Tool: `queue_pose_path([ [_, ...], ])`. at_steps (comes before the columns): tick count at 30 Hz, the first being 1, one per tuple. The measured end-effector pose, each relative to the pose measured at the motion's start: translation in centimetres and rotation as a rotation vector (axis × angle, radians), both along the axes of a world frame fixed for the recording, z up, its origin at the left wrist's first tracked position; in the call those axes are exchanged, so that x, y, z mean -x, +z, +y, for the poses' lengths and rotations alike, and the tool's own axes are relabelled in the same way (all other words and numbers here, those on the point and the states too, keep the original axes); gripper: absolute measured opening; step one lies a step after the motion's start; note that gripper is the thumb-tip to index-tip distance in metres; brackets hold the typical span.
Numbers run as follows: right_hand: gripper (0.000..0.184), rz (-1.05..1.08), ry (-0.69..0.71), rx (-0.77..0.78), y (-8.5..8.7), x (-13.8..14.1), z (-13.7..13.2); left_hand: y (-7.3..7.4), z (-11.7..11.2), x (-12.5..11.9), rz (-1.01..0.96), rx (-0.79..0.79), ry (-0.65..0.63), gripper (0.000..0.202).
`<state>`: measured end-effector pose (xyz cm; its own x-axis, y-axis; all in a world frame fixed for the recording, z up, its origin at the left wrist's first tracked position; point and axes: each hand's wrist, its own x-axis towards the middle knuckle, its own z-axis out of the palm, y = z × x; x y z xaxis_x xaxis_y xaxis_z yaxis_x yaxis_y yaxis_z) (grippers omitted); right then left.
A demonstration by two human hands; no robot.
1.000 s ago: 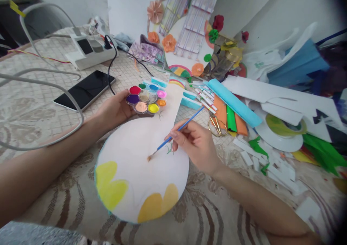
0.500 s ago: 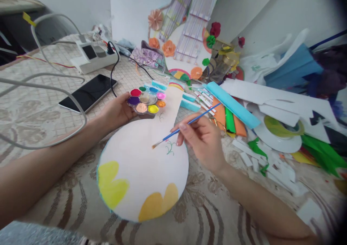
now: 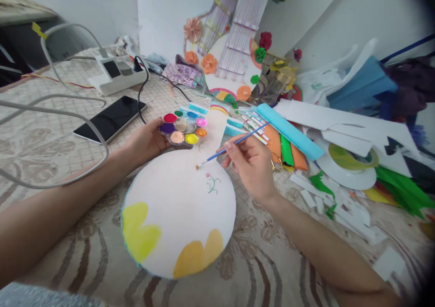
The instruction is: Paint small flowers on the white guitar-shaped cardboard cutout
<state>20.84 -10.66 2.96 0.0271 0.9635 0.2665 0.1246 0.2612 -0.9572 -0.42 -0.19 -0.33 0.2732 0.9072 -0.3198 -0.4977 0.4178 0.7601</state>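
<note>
My left hand point(image 3: 152, 137) is closed on the edge of a paint palette point(image 3: 184, 127) whose wells hold several colours. In my right hand point(image 3: 253, 164) a blue paintbrush point(image 3: 234, 144) is pinched, its bristles over the upper part of a white guitar-shaped cutout point(image 3: 180, 194). Whether the bristles touch the surface I cannot tell. Yellow petals and orange petals are painted along the cutout's lower edge. A small green stem with a pink flower point(image 3: 212, 183) shows right of its middle. Light blue pegs point(image 3: 234, 127) stick out at the head of the neck.
A black phone point(image 3: 112, 117) and a white power strip point(image 3: 117, 78) with cables lie at the left. Another decorated guitar point(image 3: 234, 67) stands behind. Rolled blue paper point(image 3: 290, 130), a tape roll point(image 3: 353, 155) and paper scraps point(image 3: 350, 216) cover the right side.
My right hand has moved the paintbrush up and slightly right, away from the cutout's middle and nearer the palette. My left hand and the palette have stayed nearly still.
</note>
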Motion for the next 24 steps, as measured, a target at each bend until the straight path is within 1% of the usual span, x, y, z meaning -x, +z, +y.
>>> queue_pose_path([
  [1, 0.022, 0.005, -0.008, -0.009, 0.12, -0.04, -0.11, -0.03, 0.04, -0.01, -0.002, 0.001, -0.007, 0.03],
  [2, 0.022, 0.011, 0.031, 0.01, 0.21, -0.05, -0.26, -0.05, 0.07, -0.03, -0.008, 0.001, -0.015, 0.031],
  [5, 0.023, 0.004, 0.285, 0.148, 0.22, 0.03, -0.65, -0.04, 0.08, -0.14, -0.016, 0.003, -0.002, 0.031],
  [6, 0.023, -0.01, 0.327, 0.174, 0.16, 0.04, -0.66, -0.03, 0.08, -0.18, -0.015, 0.002, 0.007, 0.03],
  [7, 0.023, -0.018, 0.313, 0.165, 0.09, 0.02, -0.58, -0.03, 0.07, -0.21, -0.016, -0.001, 0.014, 0.03],
  [10, 0.02, 0.005, 0.087, 0.04, -0.06, -0.13, -0.1, -0.02, 0.03, -0.19, -0.037, -0.006, -0.003, 0.03],
  [11, 0.019, 0.022, 0.06, 0.029, -0.08, -0.15, 0.02, -0.01, 0.02, -0.17, -0.044, -0.005, -0.011, 0.03],
  [12, 0.019, 0.037, 0.083, 0.04, -0.1, -0.13, 0.07, 0.01, 0.01, -0.15, -0.045, -0.002, -0.013, 0.03],
  [14, 0.021, 0.031, 0.21, 0.109, -0.15, 0.0, -0.01, 0.05, 0.02, -0.13, -0.042, 0.0, -0.009, 0.03],
  [15, 0.023, 0.017, 0.243, 0.125, -0.17, 0.08, -0.1, 0.07, 0.03, -0.14, -0.036, 0.003, 0.002, 0.029],
  [16, 0.024, 0.001, 0.237, 0.121, -0.18, 0.14, -0.2, 0.09, 0.05, -0.16, -0.027, 0.009, 0.013, 0.029],
  [19, 0.023, -0.009, 0.083, 0.037, -0.13, 0.19, -0.44, 0.07, 0.06, -0.23, -0.013, 0.022, 0.033, 0.032],
  [20, 0.022, -0.006, 0.083, 0.037, -0.1, 0.17, -0.49, 0.06, 0.06, -0.25, -0.015, 0.018, 0.023, 0.032],
  [23, 0.02, -0.025, 0.199, 0.086, -0.06, 0.05, -0.51, -0.03, 0.07, -0.23, -0.024, -0.003, -0.008, 0.03],
  [24, 0.018, -0.041, 0.202, 0.08, -0.02, -0.01, -0.48, -0.07, 0.09, -0.21, -0.025, -0.002, -0.006, 0.03],
])
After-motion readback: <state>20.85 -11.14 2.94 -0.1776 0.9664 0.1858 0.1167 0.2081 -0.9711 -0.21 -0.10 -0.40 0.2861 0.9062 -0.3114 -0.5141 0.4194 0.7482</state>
